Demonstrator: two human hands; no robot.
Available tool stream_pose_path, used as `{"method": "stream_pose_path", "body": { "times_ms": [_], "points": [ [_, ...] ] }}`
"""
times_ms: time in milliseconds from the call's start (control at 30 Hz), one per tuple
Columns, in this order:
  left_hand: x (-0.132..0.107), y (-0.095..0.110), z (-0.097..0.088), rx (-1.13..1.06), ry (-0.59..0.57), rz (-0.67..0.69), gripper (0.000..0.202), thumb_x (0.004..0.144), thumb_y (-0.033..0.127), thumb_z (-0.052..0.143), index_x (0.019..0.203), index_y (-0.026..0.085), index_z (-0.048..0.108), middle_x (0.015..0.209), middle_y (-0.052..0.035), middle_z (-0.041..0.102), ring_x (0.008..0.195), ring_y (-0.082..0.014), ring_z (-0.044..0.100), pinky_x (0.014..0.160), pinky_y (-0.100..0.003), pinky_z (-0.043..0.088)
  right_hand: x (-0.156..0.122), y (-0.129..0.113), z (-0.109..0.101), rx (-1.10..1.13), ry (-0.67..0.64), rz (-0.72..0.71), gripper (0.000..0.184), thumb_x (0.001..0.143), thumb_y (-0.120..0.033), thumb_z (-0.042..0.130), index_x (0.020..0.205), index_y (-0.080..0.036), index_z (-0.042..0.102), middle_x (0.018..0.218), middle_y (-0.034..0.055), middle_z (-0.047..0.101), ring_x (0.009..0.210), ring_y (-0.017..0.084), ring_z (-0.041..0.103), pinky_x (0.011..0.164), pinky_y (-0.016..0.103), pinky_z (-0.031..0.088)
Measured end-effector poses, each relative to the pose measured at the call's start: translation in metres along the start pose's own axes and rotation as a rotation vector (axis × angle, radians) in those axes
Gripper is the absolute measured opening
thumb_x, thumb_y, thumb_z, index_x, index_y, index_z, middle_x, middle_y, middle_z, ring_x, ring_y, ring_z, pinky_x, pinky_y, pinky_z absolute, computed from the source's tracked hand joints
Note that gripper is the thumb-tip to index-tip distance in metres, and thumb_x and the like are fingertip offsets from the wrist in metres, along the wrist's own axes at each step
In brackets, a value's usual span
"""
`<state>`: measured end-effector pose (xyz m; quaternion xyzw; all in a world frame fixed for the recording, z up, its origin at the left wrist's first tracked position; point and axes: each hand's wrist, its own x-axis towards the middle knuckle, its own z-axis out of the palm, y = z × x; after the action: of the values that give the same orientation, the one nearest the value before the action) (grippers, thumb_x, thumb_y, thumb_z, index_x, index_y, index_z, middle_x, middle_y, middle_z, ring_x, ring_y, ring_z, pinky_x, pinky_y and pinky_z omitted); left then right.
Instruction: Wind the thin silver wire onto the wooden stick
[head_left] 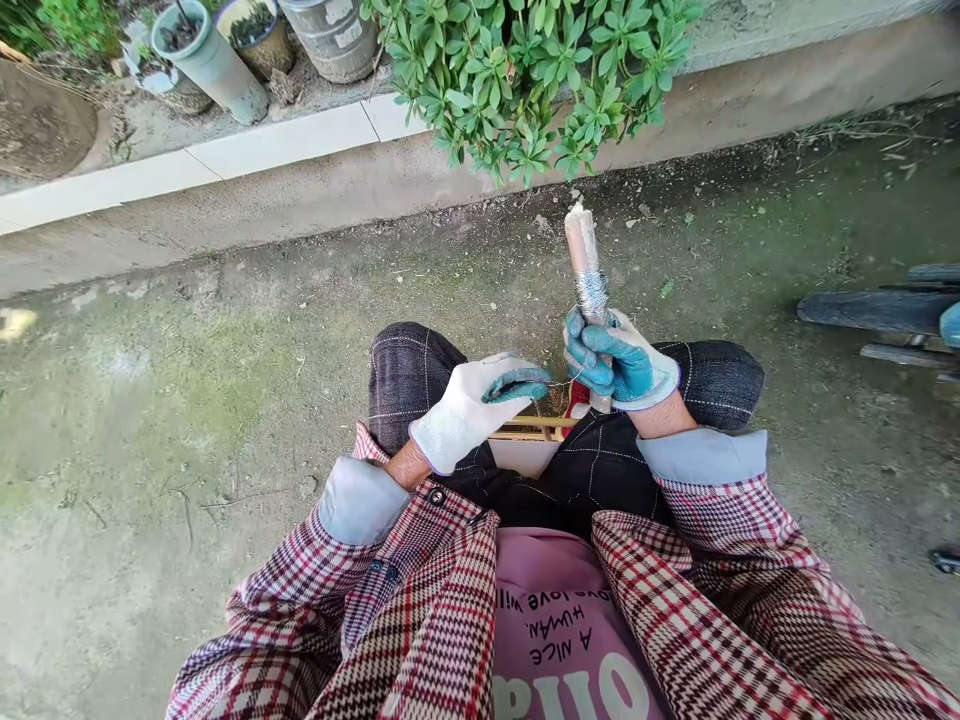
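Observation:
My right hand, in a white and teal work glove, is wrapped round a pale stick that tilts up and away from me. Silvery wire is coiled round the stick just above my fingers. My left hand, gloved the same way, has its fingers pressed together on a thin strand of wire that runs across to my right hand. The stick's lower end shows below my right hand, between my knees.
A leafy green shrub overhangs a low concrete ledge ahead. Potted plants, among them a tall pale pot, stand on the ledge at the left. A dark wooden object is on the right. Bare, mossy ground lies around me.

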<state>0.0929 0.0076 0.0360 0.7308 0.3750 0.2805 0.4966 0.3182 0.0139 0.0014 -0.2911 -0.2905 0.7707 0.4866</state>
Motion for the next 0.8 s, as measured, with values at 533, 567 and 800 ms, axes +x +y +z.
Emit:
{"method": "stream_pose_path", "body": {
  "times_ms": [533, 567, 800],
  "points": [
    [0.003, -0.022, 0.034, -0.978, 0.144, -0.950, 0.015, 0.076, 0.028, 0.060, 0.068, 0.016, 0.062, 0.068, -0.0057, 0.068, 0.056, -0.0123, 0.062, 0.054, -0.023, 0.050, -0.007, 0.002, 0.007, -0.139, -0.049, 0.030, 0.022, 0.079, -0.027, 0.075, 0.091, -0.016, 0.061, 0.053, -0.0044, 0.060, 0.030, 0.010, 0.045, 0.026, 0.020, 0.038],
    [0.003, -0.021, 0.034, -0.979, 0.151, -0.933, 0.015, 0.077, 0.029, 0.062, 0.071, 0.015, 0.064, 0.070, -0.0065, 0.069, 0.059, -0.0131, 0.064, 0.056, -0.023, 0.051, -0.006, 0.002, 0.007, -0.136, -0.045, 0.029, 0.022, 0.079, -0.028, 0.075, 0.091, -0.017, 0.060, 0.053, -0.0046, 0.059, 0.030, 0.010, 0.045, 0.026, 0.020, 0.038],
    [-0.004, -0.008, 0.020, -0.655, 0.145, -0.583, 0.032, 0.087, 0.045, 0.062, 0.091, 0.014, 0.065, 0.089, -0.0095, 0.073, 0.064, -0.0155, 0.068, 0.054, -0.026, 0.054, -0.004, 0.000, 0.004, -0.029, -0.024, -0.038, 0.021, 0.079, -0.029, 0.076, 0.089, -0.017, 0.062, 0.053, -0.0066, 0.056, 0.033, 0.007, 0.041, 0.029, 0.018, 0.036]
  ]
}}
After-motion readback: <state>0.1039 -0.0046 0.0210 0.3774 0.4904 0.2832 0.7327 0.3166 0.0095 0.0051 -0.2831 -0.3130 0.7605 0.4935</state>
